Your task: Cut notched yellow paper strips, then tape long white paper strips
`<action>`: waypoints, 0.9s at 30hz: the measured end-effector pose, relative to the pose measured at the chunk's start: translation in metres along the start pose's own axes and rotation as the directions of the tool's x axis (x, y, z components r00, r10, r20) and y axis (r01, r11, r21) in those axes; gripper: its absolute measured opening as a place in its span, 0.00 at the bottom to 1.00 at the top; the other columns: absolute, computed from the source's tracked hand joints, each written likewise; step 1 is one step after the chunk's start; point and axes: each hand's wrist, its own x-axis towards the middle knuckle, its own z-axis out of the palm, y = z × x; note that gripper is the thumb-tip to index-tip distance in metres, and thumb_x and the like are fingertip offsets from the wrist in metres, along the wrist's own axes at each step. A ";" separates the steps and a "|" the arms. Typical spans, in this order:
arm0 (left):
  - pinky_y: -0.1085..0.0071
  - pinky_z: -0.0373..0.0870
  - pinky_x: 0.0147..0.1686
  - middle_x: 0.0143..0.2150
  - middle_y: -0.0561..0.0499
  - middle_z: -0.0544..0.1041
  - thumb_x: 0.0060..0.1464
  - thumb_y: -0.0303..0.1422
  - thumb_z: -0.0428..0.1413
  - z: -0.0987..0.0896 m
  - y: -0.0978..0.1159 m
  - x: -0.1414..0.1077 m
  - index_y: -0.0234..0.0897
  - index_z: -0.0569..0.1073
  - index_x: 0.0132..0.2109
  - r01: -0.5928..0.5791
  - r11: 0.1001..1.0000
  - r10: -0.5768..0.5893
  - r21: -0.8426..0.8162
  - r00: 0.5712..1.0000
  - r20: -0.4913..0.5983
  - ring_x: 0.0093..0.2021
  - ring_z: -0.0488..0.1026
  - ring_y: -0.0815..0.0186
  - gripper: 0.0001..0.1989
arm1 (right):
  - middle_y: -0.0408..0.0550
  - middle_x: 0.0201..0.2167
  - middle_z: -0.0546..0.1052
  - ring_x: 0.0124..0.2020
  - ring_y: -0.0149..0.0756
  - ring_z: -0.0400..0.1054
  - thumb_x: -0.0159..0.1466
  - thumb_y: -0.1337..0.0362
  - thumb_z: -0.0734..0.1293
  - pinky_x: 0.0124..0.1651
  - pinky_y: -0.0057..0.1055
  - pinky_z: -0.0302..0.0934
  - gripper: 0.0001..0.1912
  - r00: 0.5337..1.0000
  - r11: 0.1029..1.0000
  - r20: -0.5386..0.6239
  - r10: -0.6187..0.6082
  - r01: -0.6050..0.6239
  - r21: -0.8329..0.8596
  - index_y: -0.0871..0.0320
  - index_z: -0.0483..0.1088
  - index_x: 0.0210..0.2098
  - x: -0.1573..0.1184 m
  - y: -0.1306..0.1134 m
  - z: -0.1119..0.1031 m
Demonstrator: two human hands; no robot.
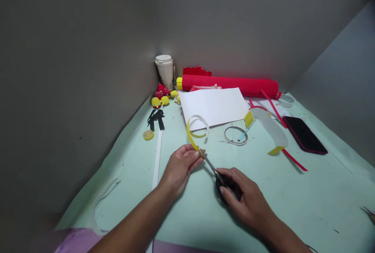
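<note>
My left hand (184, 165) pinches the near end of a yellow corrugated paper strip (190, 137), whose far part curls over and shows a pale underside. In my right hand (241, 190) is a pair of scissors (211, 166) with black handles. The scissor blades point up and left, and their tips meet the strip at my left fingertips. Whether the blades are closed on the paper, I cannot tell. A white sheet of paper (213, 108) lies just beyond the curl, and a tape ring (236, 135) rests to its right.
A red corrugated roll (231, 84) and a white lidded cup (164, 71) stand at the back. Several small red and yellow paper pieces (158, 101) sit near black strips (156, 119). On the right are a phone (304, 135), a curved pale strip (268, 126) and red strips (294, 160).
</note>
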 end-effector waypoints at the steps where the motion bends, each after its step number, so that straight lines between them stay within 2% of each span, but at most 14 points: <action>1: 0.75 0.73 0.44 0.39 0.45 0.79 0.52 0.24 0.62 0.000 0.000 0.000 0.32 0.73 0.38 0.001 1.000 -0.001 0.002 1.000 0.001 0.39 0.76 0.70 0.06 | 0.46 0.35 0.73 0.32 0.35 0.69 0.64 0.67 0.63 0.36 0.30 0.66 0.18 1.000 1.000 -0.001 -0.007 0.007 -0.003 0.54 0.65 0.53 0.000 0.000 0.000; 12: 0.72 0.73 0.47 0.39 0.44 0.80 0.51 0.25 0.63 0.001 0.000 -0.001 0.32 0.73 0.37 0.005 1.000 -0.005 0.009 1.000 -0.017 0.40 0.77 0.68 0.06 | 0.46 0.34 0.72 0.32 0.35 0.69 0.64 0.67 0.62 0.36 0.31 0.65 0.17 1.000 0.999 -0.001 -0.030 0.029 -0.012 0.55 0.65 0.53 0.000 -0.001 0.000; 27: 0.76 0.73 0.44 0.39 0.44 0.79 0.55 0.22 0.59 0.002 0.002 -0.002 0.32 0.71 0.37 0.019 1.000 -0.018 0.013 1.000 -0.013 0.40 0.77 0.69 0.04 | 0.45 0.35 0.72 0.34 0.35 0.68 0.65 0.68 0.61 0.37 0.31 0.63 0.16 1.000 1.000 0.022 0.004 -0.004 0.003 0.54 0.66 0.52 0.000 -0.004 0.000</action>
